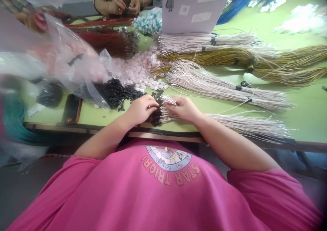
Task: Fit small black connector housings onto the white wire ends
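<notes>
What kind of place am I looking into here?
Probably a wire-assembly workshop: tied bundles of white wires and yellowish wires lie on the table, beside loose heaps of small black pieces and pale pink pieces.

Washed-out glare upper right, blurred left edge

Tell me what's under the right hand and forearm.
White wires show on both sides of the right hand and forearm: ends at left beside small black connectors, lengths at right. The covered stretch, and anything beneath it, can't be seen.
</notes>
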Action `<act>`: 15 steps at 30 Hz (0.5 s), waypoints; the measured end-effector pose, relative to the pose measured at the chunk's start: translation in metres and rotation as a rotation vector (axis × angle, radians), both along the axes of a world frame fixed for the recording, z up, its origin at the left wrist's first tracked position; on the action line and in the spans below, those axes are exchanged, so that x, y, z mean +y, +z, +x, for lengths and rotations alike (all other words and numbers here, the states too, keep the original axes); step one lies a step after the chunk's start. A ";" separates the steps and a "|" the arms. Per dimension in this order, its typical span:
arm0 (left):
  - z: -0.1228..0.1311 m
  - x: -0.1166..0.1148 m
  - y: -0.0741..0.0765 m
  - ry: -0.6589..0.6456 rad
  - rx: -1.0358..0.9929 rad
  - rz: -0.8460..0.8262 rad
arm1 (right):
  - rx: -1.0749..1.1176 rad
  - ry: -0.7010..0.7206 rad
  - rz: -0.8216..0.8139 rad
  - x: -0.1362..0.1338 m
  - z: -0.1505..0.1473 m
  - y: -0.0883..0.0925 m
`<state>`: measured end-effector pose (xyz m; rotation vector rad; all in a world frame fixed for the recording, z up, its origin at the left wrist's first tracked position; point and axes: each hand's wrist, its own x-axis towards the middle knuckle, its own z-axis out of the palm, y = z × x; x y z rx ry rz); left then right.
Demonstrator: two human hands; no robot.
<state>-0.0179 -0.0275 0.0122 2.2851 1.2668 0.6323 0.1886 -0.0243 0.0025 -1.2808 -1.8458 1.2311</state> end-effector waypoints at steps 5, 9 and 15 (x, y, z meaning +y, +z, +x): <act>-0.051 0.003 -0.001 0.300 0.282 0.019 | 0.013 -0.062 -0.143 0.001 0.003 -0.002; -0.076 0.009 -0.022 0.382 0.339 -0.022 | 0.008 -0.038 -0.200 0.001 0.003 -0.004; -0.076 0.015 -0.029 0.339 0.327 0.009 | 0.045 0.002 -0.191 -0.001 -0.001 0.002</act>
